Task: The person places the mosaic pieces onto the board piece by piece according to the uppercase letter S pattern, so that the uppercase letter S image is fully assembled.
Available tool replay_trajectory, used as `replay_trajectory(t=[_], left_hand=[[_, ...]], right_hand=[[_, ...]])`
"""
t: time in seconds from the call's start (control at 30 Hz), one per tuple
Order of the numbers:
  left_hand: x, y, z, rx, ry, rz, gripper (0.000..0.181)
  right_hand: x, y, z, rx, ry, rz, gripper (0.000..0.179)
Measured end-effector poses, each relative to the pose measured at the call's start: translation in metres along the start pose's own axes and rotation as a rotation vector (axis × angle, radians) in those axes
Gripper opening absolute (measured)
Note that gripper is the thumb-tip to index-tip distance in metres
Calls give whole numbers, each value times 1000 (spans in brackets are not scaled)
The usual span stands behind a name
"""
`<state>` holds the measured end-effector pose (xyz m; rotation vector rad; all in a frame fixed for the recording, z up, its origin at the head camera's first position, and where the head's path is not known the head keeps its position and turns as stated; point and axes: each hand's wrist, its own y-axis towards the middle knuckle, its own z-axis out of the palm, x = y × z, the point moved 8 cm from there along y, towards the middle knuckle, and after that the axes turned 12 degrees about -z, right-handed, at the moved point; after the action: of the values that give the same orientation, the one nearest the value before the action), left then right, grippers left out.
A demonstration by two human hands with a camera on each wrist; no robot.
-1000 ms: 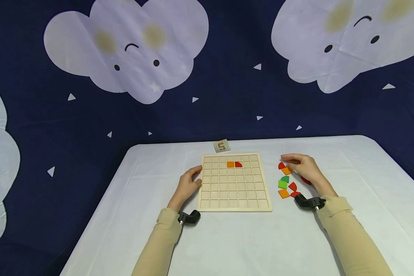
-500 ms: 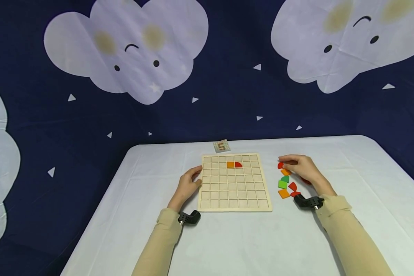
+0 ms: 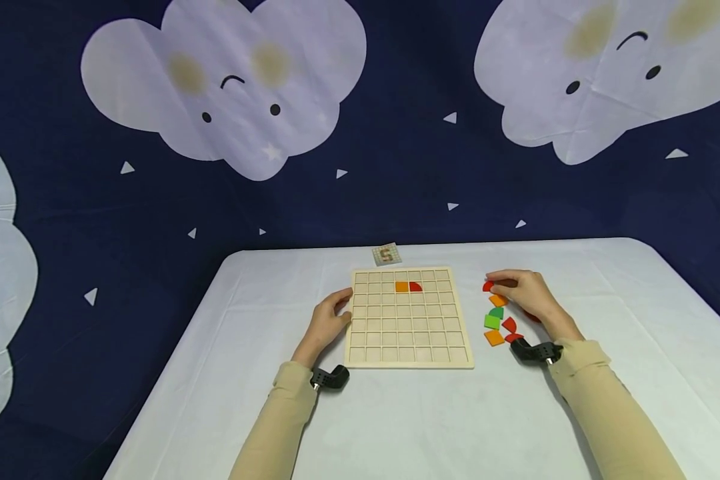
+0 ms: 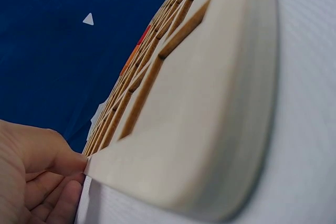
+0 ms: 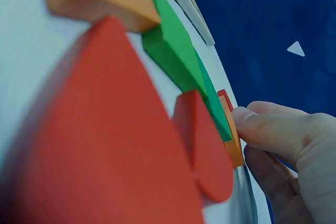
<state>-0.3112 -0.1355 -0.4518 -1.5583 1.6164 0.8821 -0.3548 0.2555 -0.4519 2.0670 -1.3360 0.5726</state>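
A square wooden grid board (image 3: 408,364) lies on the white table. An orange square tile (image 3: 401,287) and a red quarter-circle tile (image 3: 416,287) sit side by side in its upper cells. My left hand (image 3: 326,325) holds the board's left edge; in the left wrist view, the thumb (image 4: 68,162) meets the rim and the other fingers curl beside it. To the board's right, my right hand (image 3: 531,293) pinches a loose red tile (image 3: 487,286), partly hidden by the fingers. Just below the fingertips lies a loose orange tile (image 3: 499,301).
Nearer me are a dark green tile (image 3: 496,313), a light green square (image 3: 491,322), another orange square (image 3: 495,338) and red tiles (image 3: 509,325). One red tile (image 3: 533,317) is mostly under the right hand. A small pattern card (image 3: 387,254) lies behind the board.
My right hand has shifted slightly left, and the red tile at its fingertips moved with it. The orange tile beside it slid a little nearer. My left hand stays at the board.
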Motion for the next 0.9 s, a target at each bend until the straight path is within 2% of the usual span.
replay_trajectory(t=[0.23, 0.4, 0.53, 0.7, 0.9], left_hand=[[-1, 1, -1, -3, -9, -5, 49], [-2, 1, -1, -5, -5, 4, 48], [-2, 1, -2, -6, -12, 0, 48], [1, 1, -1, -2, -13, -6, 49], [2, 0, 1, 1, -9, -3, 49]], right_hand=[[12, 3, -7, -62, -51, -53, 34], [36, 9, -22, -140, -33, -98, 34], [54, 18, -30, -169, -18, -134, 35], [73, 29, -27, -178, 33, -164, 36], [96, 41, -14, -191, 80, -203, 33]])
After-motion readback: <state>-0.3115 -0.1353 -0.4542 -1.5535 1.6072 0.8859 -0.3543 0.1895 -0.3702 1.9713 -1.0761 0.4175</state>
